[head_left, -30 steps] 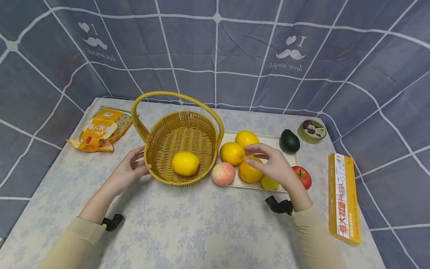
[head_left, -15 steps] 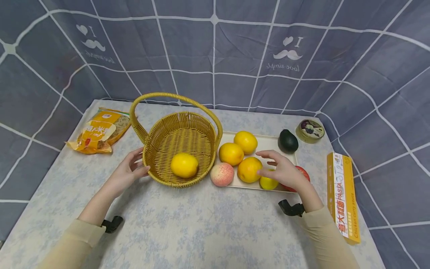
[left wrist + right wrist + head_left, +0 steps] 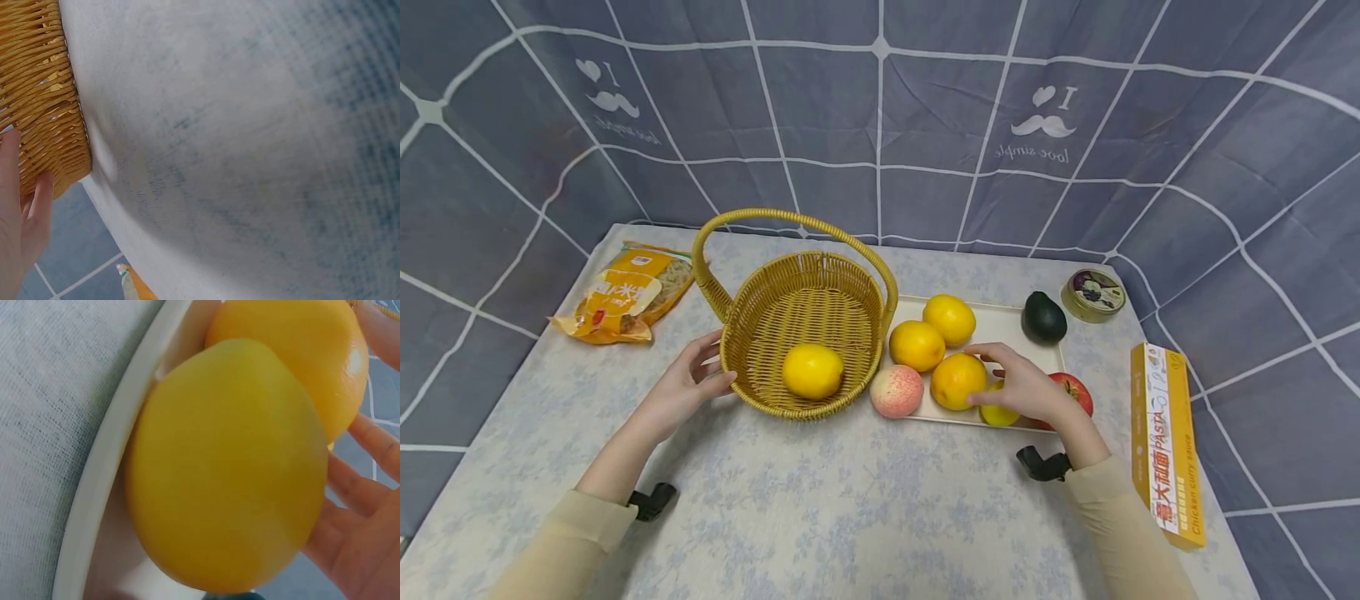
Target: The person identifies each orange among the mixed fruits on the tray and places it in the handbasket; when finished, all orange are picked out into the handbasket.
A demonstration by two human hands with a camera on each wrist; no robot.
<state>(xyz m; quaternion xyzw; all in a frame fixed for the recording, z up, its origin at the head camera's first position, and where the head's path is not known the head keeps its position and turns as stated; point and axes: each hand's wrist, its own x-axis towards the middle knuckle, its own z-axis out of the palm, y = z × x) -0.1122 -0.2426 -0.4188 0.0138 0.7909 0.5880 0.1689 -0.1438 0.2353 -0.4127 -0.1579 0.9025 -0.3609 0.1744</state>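
Round, glossy, deep-yellow orange [image 3: 957,382]

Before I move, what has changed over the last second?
The right hand shifted right, away from the orange, then back left; its fingertips now reach the orange's right side, firm grip unclear. Unchanged: left hand at the wicker basket, lemon inside.
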